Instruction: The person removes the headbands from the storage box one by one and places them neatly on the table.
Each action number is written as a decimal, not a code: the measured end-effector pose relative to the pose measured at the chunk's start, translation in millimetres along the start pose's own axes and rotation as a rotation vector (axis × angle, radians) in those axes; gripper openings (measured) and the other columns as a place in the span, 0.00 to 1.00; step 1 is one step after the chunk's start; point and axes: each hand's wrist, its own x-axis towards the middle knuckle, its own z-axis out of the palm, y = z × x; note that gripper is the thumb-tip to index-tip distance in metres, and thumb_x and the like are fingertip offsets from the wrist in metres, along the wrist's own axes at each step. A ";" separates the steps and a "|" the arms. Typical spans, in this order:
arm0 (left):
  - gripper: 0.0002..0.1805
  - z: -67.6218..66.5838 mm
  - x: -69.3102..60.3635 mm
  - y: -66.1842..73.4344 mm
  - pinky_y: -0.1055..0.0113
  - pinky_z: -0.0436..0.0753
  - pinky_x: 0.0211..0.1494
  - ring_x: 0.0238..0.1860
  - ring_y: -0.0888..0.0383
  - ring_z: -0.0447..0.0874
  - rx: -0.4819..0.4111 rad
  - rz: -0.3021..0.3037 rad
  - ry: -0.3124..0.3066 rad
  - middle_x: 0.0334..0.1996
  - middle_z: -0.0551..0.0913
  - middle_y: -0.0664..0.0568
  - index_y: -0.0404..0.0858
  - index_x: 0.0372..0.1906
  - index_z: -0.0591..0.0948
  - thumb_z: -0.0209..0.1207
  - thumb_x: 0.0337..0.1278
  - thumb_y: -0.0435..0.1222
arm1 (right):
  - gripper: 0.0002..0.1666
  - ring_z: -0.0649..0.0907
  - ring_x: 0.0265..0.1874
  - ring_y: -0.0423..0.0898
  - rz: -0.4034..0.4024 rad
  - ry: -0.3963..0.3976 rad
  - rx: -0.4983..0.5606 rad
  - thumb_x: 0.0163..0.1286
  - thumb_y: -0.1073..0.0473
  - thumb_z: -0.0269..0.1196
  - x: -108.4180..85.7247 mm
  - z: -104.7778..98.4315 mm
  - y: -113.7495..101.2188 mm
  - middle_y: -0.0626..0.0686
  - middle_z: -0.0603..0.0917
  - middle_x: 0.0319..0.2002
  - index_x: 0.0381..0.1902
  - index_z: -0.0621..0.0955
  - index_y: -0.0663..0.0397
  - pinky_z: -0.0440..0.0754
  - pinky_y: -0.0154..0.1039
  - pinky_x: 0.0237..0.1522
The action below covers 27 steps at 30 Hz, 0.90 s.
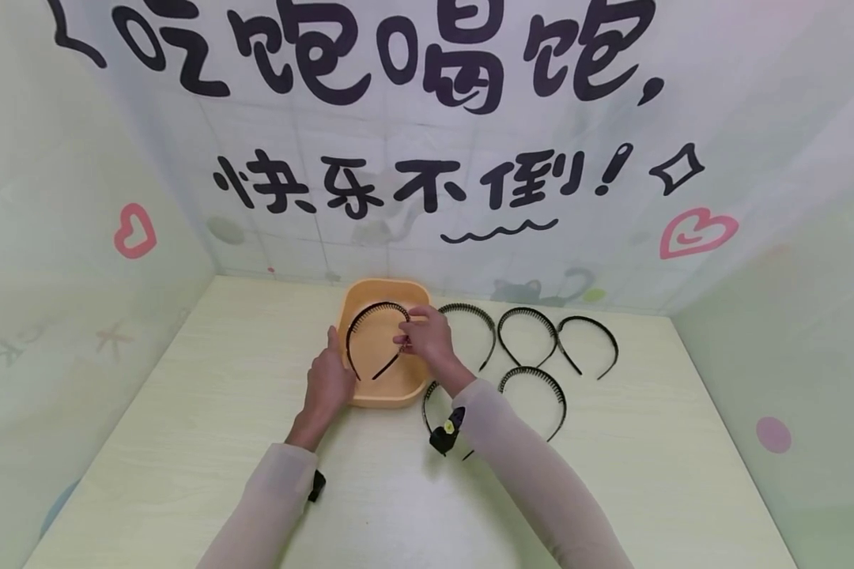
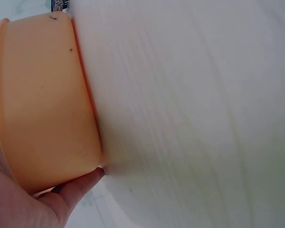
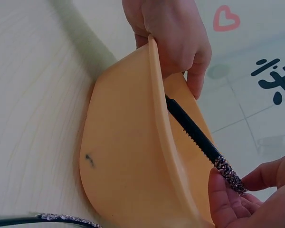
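Observation:
An orange plastic bin (image 1: 391, 397) stands on the table near the back wall. My left hand (image 1: 330, 385) grips its left side; in the right wrist view that hand (image 3: 173, 38) bends over the rim. Over the bin, my right hand (image 1: 430, 340) pinches a black toothed headband (image 1: 349, 340) by one side. Close up, its glittery part (image 3: 230, 175) sits between thumb and fingers, and the black end dips behind the bin's rim. Whether the headband touches the bin floor, I cannot tell.
Several more black headbands lie right of the bin, among them one at the far right (image 1: 615, 348), one beside it (image 1: 527, 310) and one nearer the front (image 1: 564, 403). My right forearm partly covers another (image 1: 425, 411). Printed cloth walls (image 1: 292, 245) surround the table (image 1: 370, 490).

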 end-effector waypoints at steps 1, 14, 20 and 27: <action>0.44 -0.1 -0.2 0.1 0.53 0.80 0.33 0.30 0.46 0.80 0.001 -0.002 0.001 0.50 0.80 0.23 0.26 0.77 0.48 0.52 0.54 0.21 | 0.19 0.87 0.25 0.45 0.003 -0.002 0.004 0.69 0.68 0.60 -0.3 -0.6 -0.4 0.69 0.85 0.49 0.58 0.74 0.62 0.86 0.40 0.31; 0.45 0.3 -0.6 -1.8 0.50 0.81 0.38 0.34 0.45 0.81 0.000 -0.012 -0.012 0.55 0.77 0.23 0.27 0.77 0.46 0.51 0.54 0.22 | 0.18 0.86 0.24 0.41 0.016 -0.032 0.030 0.72 0.67 0.57 -5.6 -11.3 -0.1 0.67 0.84 0.51 0.59 0.74 0.62 0.81 0.32 0.25; 0.45 -0.4 0.2 -1.2 0.49 0.81 0.39 0.36 0.43 0.81 -0.005 -0.012 -0.010 0.55 0.77 0.23 0.26 0.77 0.47 0.52 0.54 0.22 | 0.16 0.87 0.25 0.40 0.036 -0.039 0.023 0.74 0.65 0.53 -8.1 -19.5 -1.0 0.65 0.85 0.50 0.58 0.75 0.60 0.80 0.32 0.24; 0.46 -0.8 1.3 -1.0 0.55 0.79 0.29 0.28 0.47 0.78 -0.006 -0.013 -0.017 0.49 0.79 0.22 0.26 0.77 0.47 0.52 0.52 0.22 | 0.18 0.87 0.25 0.41 0.057 -0.060 0.034 0.76 0.65 0.49 -7.5 -29.2 2.2 0.65 0.86 0.50 0.60 0.74 0.59 0.80 0.33 0.24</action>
